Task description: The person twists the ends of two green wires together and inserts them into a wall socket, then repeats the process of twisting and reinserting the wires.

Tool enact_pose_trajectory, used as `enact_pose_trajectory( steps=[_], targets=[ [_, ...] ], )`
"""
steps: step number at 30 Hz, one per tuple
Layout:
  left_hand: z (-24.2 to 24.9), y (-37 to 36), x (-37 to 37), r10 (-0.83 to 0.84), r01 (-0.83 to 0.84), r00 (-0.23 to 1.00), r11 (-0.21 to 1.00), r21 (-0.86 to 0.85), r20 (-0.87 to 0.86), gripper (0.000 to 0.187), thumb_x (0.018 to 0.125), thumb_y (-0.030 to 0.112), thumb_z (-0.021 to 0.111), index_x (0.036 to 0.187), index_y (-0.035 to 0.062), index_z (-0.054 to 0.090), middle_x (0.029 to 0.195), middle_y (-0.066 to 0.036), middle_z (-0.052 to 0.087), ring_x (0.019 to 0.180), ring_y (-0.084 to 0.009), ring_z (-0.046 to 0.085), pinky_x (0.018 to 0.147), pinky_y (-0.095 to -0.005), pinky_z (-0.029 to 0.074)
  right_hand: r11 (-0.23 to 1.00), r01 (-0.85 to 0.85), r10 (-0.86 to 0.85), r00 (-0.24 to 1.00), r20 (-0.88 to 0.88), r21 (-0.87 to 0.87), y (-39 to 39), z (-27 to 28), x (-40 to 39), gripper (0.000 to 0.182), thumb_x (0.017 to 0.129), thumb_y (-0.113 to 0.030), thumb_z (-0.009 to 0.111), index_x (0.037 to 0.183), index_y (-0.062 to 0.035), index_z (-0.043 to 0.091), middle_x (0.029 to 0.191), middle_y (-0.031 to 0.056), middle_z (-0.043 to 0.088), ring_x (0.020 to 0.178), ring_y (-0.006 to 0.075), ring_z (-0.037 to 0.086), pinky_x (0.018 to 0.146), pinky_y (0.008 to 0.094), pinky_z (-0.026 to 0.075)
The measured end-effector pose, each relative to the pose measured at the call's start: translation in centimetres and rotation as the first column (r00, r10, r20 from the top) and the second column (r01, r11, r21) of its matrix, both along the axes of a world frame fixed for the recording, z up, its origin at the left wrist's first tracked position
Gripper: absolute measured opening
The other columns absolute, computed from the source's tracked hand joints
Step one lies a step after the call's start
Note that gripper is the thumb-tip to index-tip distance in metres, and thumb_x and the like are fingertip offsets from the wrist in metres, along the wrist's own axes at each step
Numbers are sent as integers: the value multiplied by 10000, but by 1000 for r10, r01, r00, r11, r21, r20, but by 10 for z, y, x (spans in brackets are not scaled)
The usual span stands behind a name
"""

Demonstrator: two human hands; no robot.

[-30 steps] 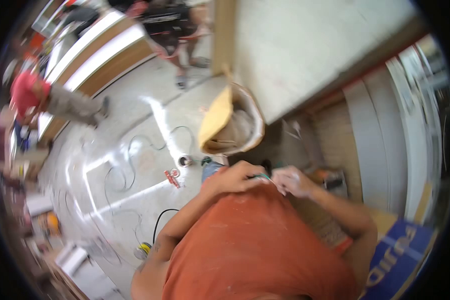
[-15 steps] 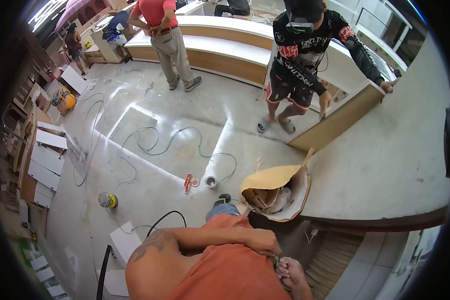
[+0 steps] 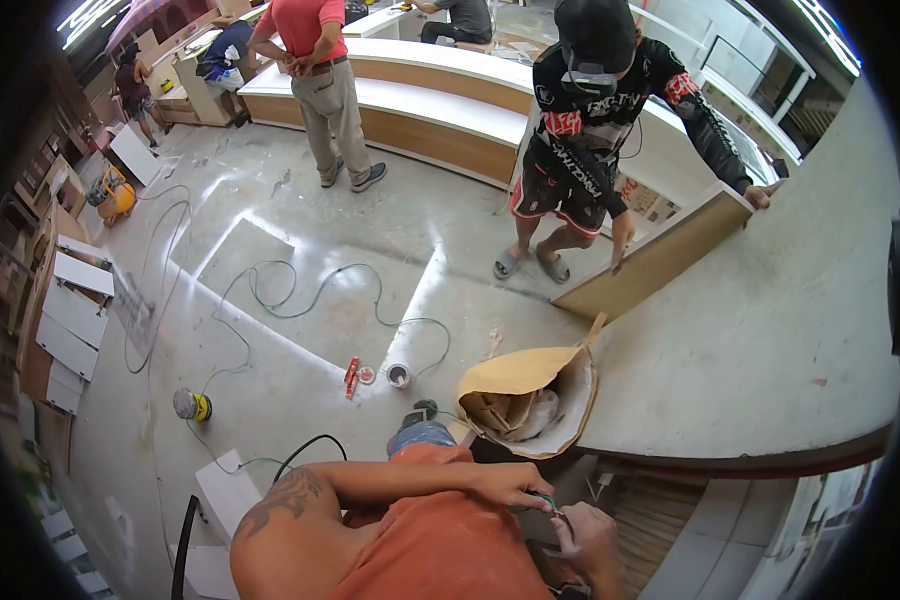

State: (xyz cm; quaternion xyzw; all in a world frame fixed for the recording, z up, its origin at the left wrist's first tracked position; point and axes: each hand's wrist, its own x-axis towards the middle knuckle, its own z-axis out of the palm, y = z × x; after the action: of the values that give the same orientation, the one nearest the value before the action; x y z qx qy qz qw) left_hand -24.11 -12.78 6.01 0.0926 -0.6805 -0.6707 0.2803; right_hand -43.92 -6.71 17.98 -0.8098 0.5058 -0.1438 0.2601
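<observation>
My left hand (image 3: 513, 486) reaches across my orange shirt, its fingers pinched on a thin green wire (image 3: 543, 499). Beside it, my right hand (image 3: 587, 530) is closed at the other end of that short visible stretch, thumb and fingertips pressed together. The two hands almost touch; much of the wire is hidden by the fingers. Just beyond them, a brown paper sack (image 3: 510, 375) gapes toward me, with scraps inside.
A grey countertop (image 3: 710, 370) lies to the right. Across it, a person (image 3: 610, 110) steadies a board (image 3: 660, 250). On the floor are a green cord (image 3: 320, 300), a small can (image 3: 398, 376), a yellow-and-grey tool (image 3: 192, 404) and white panels (image 3: 228, 490). Other people stand farther back.
The view has shifted slightly, so the surroundings sit farther left. My right hand has come up and turned, and more of the green wire shows between my fingers.
</observation>
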Motion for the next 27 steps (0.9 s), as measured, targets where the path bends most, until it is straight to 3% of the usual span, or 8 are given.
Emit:
enact_pose_trajectory(
  steps=[2,6,8,11,17,20,24,27],
  targets=[
    [-2,-2,-1,-31,31,999,999,28,13,362,1000,313,554,866,-21,592,633,-82,499,582,-148,448,548,-344,375,972,-157,136,983,-126,-174,-5,-11,-10,124,780,-144,711,826,-84,614,702,83,556,642,290,579,571,408,450],
    [-2,-9,-4,-162,156,986,979,130,34,356,998,325,557,876,0,637,617,-6,498,583,-93,434,534,-306,369,919,-293,236,944,-229,-263,-14,-9,-14,146,747,-161,726,765,-104,593,662,59,515,622,252,556,565,394,439],
    [-3,-9,-6,-202,192,978,970,152,48,347,995,328,561,882,13,652,620,7,507,580,-90,439,535,-303,374,836,-462,384,878,-287,-295,-19,-6,-18,198,729,-162,731,683,-119,544,637,44,485,581,221,532,531,359,427],
    [-1,-12,-10,-275,254,958,946,203,80,346,995,323,570,912,0,661,694,-1,577,635,-87,483,581,-298,407,801,-503,467,864,-186,-325,-27,-11,-24,253,705,-141,722,622,-127,483,598,33,453,518,211,492,481,351,399],
    [30,-26,-3,-234,211,966,959,187,107,326,998,301,576,947,-11,656,786,-34,659,692,-83,526,627,-300,441,810,-344,399,917,17,-475,-27,-43,-29,290,684,-97,689,597,-108,413,542,59,387,451,256,429,435,396,358],
    [26,-22,-5,-154,140,981,983,117,117,320,1001,296,573,954,-11,648,761,-50,642,678,-91,523,622,-306,441,880,-228,290,953,89,-417,-18,-50,-26,283,675,-87,680,599,-90,408,548,82,384,459,285,433,442,415,353],
    [22,-13,-8,13,-9,996,999,-38,93,328,1005,295,565,962,-22,637,725,-74,613,656,-113,518,616,-315,440,911,-126,190,973,128,-394,-9,-57,-28,291,678,-81,673,601,-78,392,546,99,377,463,301,430,450,432,347],
    [32,-15,-2,-31,30,988,999,11,154,329,1006,292,561,964,-26,634,743,-81,635,660,-125,524,622,-320,443,902,-161,189,981,32,-402,-12,-40,-26,242,709,-94,683,630,-72,455,581,106,422,488,303,459,467,430,370]
  ],
)
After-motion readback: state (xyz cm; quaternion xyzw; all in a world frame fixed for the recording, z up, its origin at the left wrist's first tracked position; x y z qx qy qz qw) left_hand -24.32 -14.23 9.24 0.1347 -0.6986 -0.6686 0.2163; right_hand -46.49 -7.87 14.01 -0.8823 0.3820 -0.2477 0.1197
